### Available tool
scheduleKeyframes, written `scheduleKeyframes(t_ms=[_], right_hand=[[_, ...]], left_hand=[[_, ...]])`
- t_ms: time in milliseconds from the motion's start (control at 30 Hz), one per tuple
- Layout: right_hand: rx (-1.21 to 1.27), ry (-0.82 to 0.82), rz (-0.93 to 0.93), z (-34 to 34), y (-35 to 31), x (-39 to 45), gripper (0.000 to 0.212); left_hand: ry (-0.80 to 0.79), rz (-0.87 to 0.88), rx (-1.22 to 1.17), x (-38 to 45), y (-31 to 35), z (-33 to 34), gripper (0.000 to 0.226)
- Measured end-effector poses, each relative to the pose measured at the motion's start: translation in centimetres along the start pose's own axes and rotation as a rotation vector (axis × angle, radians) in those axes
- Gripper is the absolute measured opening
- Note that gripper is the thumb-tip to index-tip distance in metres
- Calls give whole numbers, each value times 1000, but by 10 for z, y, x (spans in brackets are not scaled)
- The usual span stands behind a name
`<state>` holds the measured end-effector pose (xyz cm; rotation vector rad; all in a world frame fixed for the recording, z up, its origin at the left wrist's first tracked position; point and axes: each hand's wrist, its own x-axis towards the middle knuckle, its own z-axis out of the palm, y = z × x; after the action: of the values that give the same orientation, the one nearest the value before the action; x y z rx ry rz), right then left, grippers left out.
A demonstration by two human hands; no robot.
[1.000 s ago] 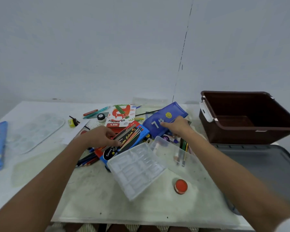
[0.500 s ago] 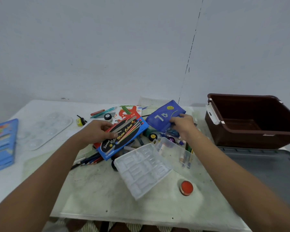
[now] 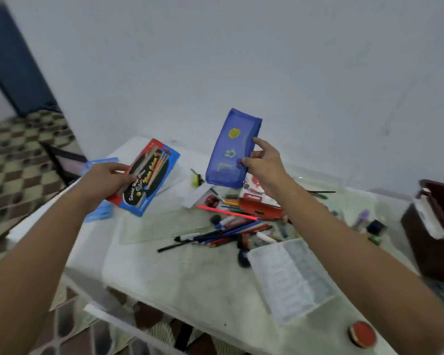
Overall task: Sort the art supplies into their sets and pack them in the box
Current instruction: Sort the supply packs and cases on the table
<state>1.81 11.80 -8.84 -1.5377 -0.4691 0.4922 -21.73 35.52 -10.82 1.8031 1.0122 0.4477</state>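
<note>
Both forearms extended forward, raised above table level. Left hand [image 3: 105, 179] palm-down, thumb on top, fingers curled under flat item it grips. Right hand [image 3: 263, 163] higher, thumb and fingertips pinching edge of held item, wrist slightly cocked.

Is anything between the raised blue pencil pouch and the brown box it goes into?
Nothing visible blocks it. The right hand holds the blue mesh pencil pouch in the air; the brown plastic box sits at the table's right edge, beyond low clutter.

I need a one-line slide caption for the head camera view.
Left hand holds a watercolour box, right hand lifts a blue pouch above scattered pencils.
</note>
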Motion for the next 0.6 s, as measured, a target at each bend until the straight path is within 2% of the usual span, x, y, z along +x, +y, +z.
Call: scheduleKeyframes(t_ms=[167,333,467,600], right_hand=[[-52,-208,34,104,8,33,65],[-87,-314,139,182,33,59,72],[-155,-362,194,215,66,67,76],[-239,-367,168,228,91,71,69]], left_hand=[[239,-139,-101,13,-47,-69,14],[410,-204,-173,24,-74,-93,15],[398,-285,-144,35,-98,-90,19],[379,-300,-68,46,-114,-80,39]])
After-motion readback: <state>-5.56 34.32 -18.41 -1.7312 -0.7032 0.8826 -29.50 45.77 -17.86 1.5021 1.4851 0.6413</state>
